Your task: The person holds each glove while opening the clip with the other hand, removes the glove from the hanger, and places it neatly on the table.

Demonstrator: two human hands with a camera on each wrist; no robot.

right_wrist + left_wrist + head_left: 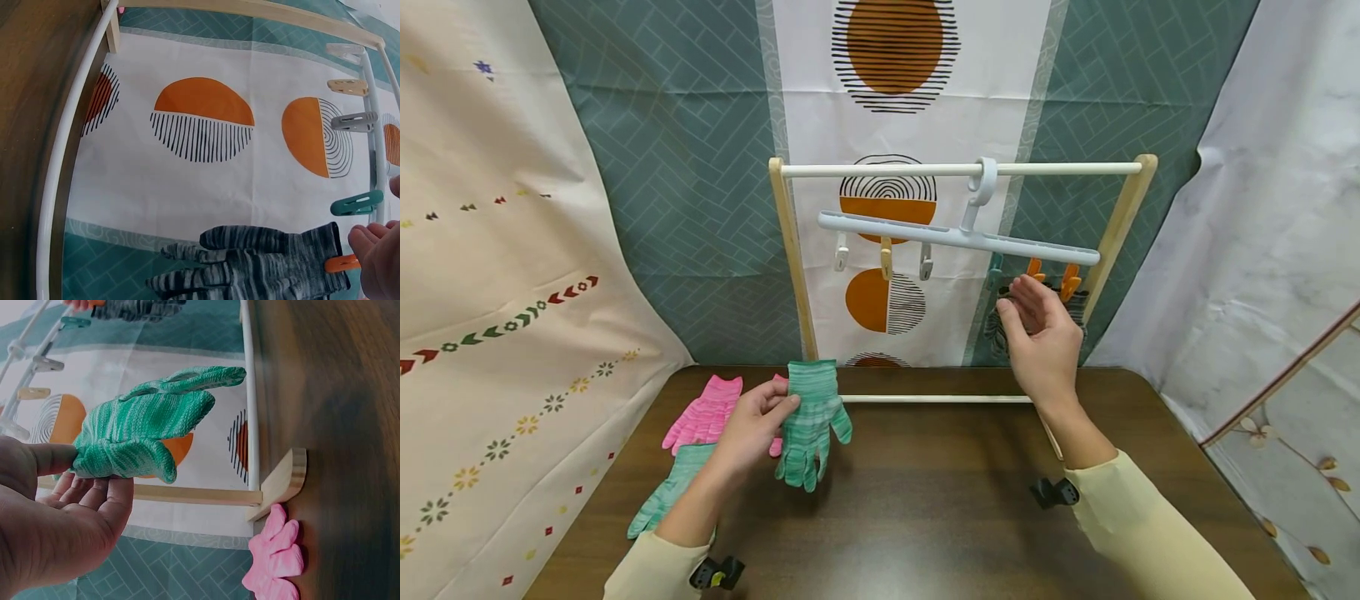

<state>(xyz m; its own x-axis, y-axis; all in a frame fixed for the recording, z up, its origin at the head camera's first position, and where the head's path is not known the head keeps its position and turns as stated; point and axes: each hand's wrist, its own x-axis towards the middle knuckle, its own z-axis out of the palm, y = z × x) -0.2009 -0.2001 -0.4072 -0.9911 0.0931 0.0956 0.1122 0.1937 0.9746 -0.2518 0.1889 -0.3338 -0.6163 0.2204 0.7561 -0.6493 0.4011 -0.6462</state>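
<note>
My left hand (752, 429) pinches a green striped knit glove (811, 417) near its cuff, thumb on one side and fingers on the other. The glove's fingers point down in the head view. Raised beside the light-blue hanger (910, 231), my right hand (1048, 342) has loosely bent fingers, thumb apart from them, nothing between. It is close to the orange clips (1071, 283), which hold a dark grey striped glove (262, 262) partly hidden behind the hand. A teal clip (357, 202) hangs just beside it.
The hanger hooks over a white rod (880, 170) on a wooden-sided rack. White, yellow and grey clips (926, 262) hang along its left half. A pink glove (707, 408) and another green glove (677, 487) lie at the left of the brown table (925, 508).
</note>
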